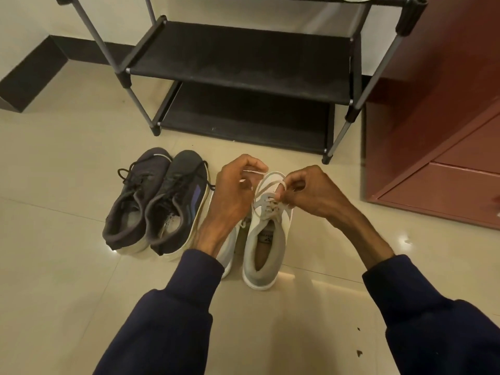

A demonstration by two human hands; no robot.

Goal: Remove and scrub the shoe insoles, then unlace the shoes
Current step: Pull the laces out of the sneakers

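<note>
The white shoe [266, 239] stands on the tiled floor [67, 266] in front of the black shoe rack [238, 63]; the left hand [232, 196] pinches a strand of its white lace [272, 173]; the right hand [311, 193] pinches a loop above the eyelets; a second white shoe [230, 250] sits just beside it, half hidden under the left wrist; a dark pair [176, 196] stands further left.

Glossy floor tiles [67, 266], matt black cloth rack shelves [238, 60], seemingly knit white shoe [266, 253].
</note>
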